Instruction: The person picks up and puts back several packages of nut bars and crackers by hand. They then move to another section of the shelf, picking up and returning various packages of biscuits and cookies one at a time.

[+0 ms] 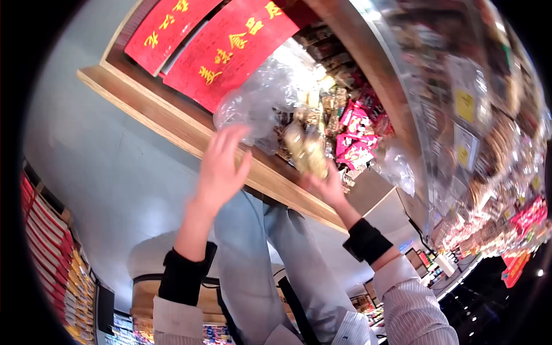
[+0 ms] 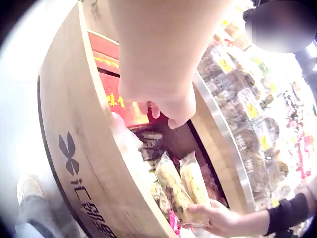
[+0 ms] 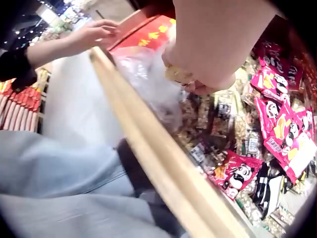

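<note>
Two long, clear-wrapped pale yellow snack packets (image 2: 173, 183) are in my right hand (image 1: 328, 187), its fingers and thumb gripping them at one end. In the head view these packets (image 1: 306, 150) are blurred above the loose snacks in the wooden bin. My left hand (image 1: 222, 167) hovers around the bin's front edge, fingers extended and holding nothing. Just beyond its fingertips lies a crumpled clear plastic bag (image 1: 259, 95), also seen in the right wrist view, where part of the bag (image 3: 143, 74) is hidden by my right forearm.
Wooden boards (image 1: 144, 123) edge the bin. Red signs with yellow writing (image 1: 230, 52) lie at its left end. Pink panda-print packets (image 3: 238, 173) and many small wrapped snacks fill the right part. Shelves of bagged goods with price tags (image 1: 464, 106) rise beyond.
</note>
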`<act>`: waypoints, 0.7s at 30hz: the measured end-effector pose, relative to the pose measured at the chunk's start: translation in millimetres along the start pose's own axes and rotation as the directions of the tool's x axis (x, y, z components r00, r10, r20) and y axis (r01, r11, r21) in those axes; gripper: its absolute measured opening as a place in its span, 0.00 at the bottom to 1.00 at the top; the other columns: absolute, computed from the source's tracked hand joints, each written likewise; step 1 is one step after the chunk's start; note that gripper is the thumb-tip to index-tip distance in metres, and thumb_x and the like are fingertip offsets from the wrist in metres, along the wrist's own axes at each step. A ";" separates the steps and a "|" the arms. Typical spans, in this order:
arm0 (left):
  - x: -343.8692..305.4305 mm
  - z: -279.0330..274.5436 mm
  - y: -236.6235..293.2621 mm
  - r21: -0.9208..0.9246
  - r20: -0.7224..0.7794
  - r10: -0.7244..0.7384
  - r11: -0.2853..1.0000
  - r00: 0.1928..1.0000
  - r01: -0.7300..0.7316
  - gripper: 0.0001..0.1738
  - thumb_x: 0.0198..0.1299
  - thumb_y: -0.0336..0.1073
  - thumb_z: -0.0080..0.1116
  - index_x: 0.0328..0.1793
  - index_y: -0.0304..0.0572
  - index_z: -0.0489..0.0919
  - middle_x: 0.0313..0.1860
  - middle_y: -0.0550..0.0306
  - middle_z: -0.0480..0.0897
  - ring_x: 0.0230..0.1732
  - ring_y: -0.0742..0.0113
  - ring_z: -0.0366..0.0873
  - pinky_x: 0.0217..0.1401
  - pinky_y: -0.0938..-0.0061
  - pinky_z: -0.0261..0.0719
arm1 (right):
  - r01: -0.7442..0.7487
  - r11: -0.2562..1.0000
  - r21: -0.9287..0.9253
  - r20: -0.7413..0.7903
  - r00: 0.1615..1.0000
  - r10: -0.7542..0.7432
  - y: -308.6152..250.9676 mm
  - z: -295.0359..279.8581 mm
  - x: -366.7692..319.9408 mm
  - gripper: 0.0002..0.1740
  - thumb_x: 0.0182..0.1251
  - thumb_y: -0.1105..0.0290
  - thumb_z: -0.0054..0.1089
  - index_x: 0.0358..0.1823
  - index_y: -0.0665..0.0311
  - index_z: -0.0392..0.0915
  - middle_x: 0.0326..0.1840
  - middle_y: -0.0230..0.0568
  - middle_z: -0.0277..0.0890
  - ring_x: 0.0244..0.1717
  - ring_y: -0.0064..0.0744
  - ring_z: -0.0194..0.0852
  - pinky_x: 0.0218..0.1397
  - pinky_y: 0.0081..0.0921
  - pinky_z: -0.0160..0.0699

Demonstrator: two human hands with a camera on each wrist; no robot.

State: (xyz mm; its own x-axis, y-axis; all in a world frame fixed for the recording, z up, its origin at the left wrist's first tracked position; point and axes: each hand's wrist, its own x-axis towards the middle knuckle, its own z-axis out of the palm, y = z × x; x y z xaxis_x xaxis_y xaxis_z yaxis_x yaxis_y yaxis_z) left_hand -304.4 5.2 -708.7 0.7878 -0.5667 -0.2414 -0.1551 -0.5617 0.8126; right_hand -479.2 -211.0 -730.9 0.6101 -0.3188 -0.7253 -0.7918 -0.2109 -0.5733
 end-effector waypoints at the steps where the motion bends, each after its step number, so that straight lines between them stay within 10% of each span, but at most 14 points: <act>1: -20.8 -5.0 31.5 -0.132 0.129 -0.004 0.991 0.992 0.021 0.28 0.50 0.31 0.56 0.60 0.42 0.65 0.58 0.49 0.68 0.61 0.49 0.63 0.62 0.63 0.62 | 0.086 0.996 -0.037 0.120 0.989 -0.081 -2.8 -4.9 -36.2 0.30 0.51 0.62 0.66 0.53 0.67 0.64 0.42 0.44 0.75 0.43 0.31 0.73 0.47 0.27 0.71; 9: -113.5 -50.6 175.9 -0.406 0.514 -0.114 0.841 0.850 0.358 0.42 0.49 0.31 0.63 0.68 0.40 0.53 0.62 0.47 0.66 0.62 0.58 0.66 0.62 0.67 0.65 | 0.249 0.955 0.158 0.297 0.911 -0.287 -85.2 -84.5 -209.9 0.27 0.51 0.59 0.66 0.50 0.63 0.68 0.47 0.40 0.71 0.48 0.33 0.69 0.52 0.29 0.68; 14: -120.9 -80.1 281.2 -0.675 0.461 0.139 0.697 0.877 0.244 0.39 0.43 0.27 0.68 0.62 0.43 0.60 0.50 0.54 0.73 0.54 0.61 0.71 0.58 0.68 0.69 | 0.413 0.900 0.139 0.153 0.889 -0.432 -142.5 -174.5 -316.3 0.26 0.51 0.60 0.64 0.50 0.62 0.67 0.44 0.42 0.72 0.47 0.33 0.70 0.49 0.31 0.69; 19: -122.5 -117.5 402.1 -0.264 0.598 0.148 0.964 0.788 0.020 0.26 0.49 0.28 0.62 0.56 0.40 0.67 0.50 0.50 0.76 0.54 0.64 0.71 0.49 0.72 0.73 | 0.479 0.871 0.109 0.145 0.859 -0.491 -160.2 -226.0 -381.3 0.29 0.50 0.55 0.63 0.49 0.61 0.65 0.38 0.46 0.75 0.39 0.39 0.75 0.42 0.32 0.70; 21: -104.7 -108.9 407.6 -0.251 0.792 0.200 0.968 0.576 0.010 0.22 0.51 0.32 0.63 0.52 0.38 0.71 0.51 0.51 0.75 0.57 0.63 0.69 0.53 0.69 0.71 | 0.491 0.865 0.104 0.057 0.865 -0.498 -163.8 -241.0 -415.1 0.29 0.50 0.54 0.63 0.50 0.61 0.64 0.38 0.46 0.75 0.40 0.41 0.75 0.42 0.32 0.71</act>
State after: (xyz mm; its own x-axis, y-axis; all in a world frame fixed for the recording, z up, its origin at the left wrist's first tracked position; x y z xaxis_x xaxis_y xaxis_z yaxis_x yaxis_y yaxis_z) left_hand -385.2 -98.8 -294.5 -0.0495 -0.9165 -0.3969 0.0072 -0.3977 0.9175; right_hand -609.9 -266.8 -244.1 0.9240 -0.1180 -0.3637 -0.3820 -0.2430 -0.8917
